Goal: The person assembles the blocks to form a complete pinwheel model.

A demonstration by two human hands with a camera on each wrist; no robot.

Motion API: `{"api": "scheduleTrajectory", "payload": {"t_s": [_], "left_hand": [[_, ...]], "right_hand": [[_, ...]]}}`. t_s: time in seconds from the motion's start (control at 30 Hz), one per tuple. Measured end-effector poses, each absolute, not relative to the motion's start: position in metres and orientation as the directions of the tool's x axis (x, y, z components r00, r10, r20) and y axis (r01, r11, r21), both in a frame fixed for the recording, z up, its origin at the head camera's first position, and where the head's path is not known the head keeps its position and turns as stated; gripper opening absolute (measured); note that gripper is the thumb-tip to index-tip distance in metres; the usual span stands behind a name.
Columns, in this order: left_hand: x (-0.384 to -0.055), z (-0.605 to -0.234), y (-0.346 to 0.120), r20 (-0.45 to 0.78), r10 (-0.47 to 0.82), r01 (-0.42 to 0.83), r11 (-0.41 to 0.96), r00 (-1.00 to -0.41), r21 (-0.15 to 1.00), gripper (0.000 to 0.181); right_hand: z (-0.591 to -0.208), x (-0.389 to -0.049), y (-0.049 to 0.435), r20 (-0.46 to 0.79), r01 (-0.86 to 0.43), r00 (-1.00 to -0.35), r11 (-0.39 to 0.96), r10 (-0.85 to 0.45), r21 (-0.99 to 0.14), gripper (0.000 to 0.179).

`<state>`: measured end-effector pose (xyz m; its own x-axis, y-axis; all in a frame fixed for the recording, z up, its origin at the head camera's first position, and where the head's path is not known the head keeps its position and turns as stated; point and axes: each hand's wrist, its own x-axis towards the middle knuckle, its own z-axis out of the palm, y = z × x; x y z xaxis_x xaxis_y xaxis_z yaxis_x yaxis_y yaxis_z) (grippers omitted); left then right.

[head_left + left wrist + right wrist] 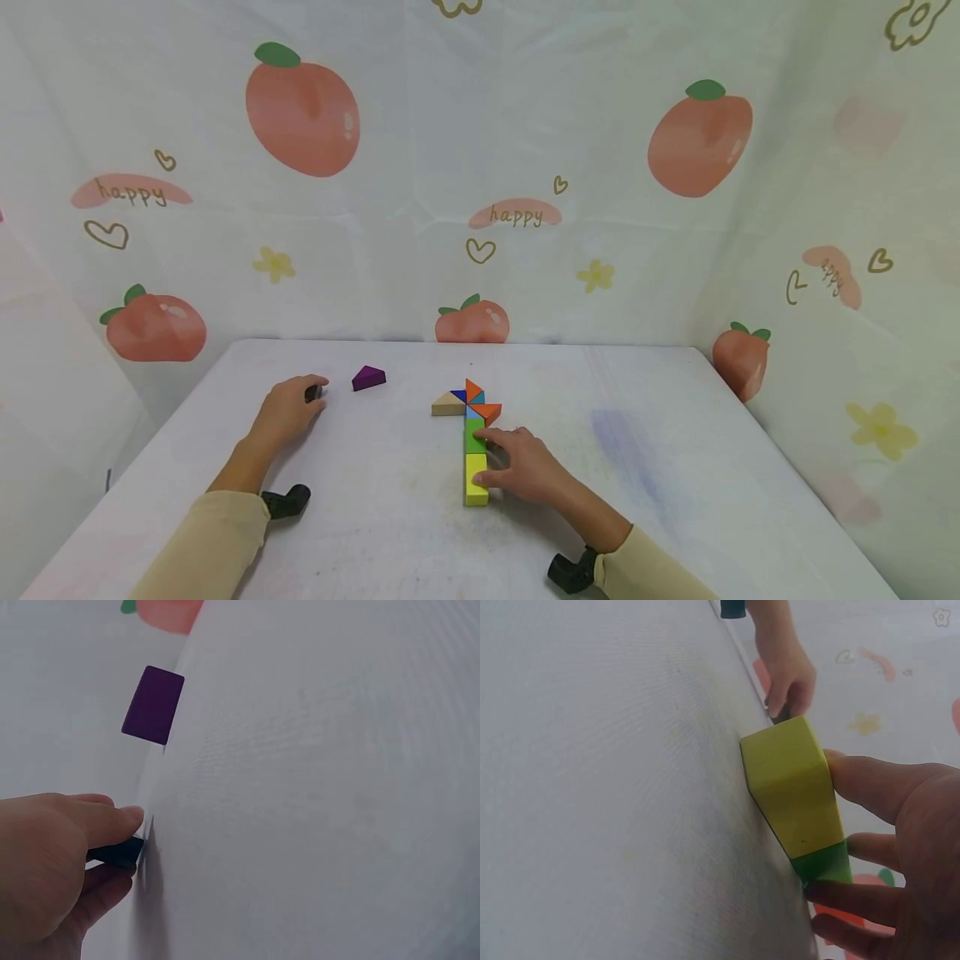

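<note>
My left hand [287,412] pinches a small dark block [118,853] between thumb and fingers, low at the table's left side. Just beyond it lies a purple triangular block [368,378]. My right hand [534,468] touches a column of blocks from the right, its thumb at the yellow block [476,482] and a fingertip at the green block [474,435]. These two lie end to end. At the column's far end, an orange triangle [473,390], another orange triangle [489,412], a tan triangle [448,406] and several small blue pieces meet in a pinwheel shape.
The white table [360,533] ends at a cloth backdrop [390,167] printed with fruit and flowers. Black wrist straps [287,502] sit at both sleeve ends. A faint bluish stain [626,454] marks the tabletop right of the blocks.
</note>
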<state>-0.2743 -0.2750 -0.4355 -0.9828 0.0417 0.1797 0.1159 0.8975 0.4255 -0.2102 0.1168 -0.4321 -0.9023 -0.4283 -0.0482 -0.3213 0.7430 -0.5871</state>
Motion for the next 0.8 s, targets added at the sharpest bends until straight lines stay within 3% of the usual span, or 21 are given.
{"api": "scheduleTrajectory", "payload": {"t_s": [0.43, 0.8], "left_hand": [[-0.273, -0.429, -0.268, 0.209, 0.045, 0.137, 0.883, -0.977, 0.449, 0.043], [-0.273, -0.419, -0.255, 0.325, 0.134, 0.272, 0.863, -0.936, 0.427, 0.042]], "right_hand": [[-0.432, -0.210, 0.118, -0.048, -0.319, -0.903, 0.740, -0.427, -0.592, 0.064], [-0.431, -0.209, 0.117, -0.052, -0.317, -0.902, 0.739, -0.428, -0.594, 0.064]]}}
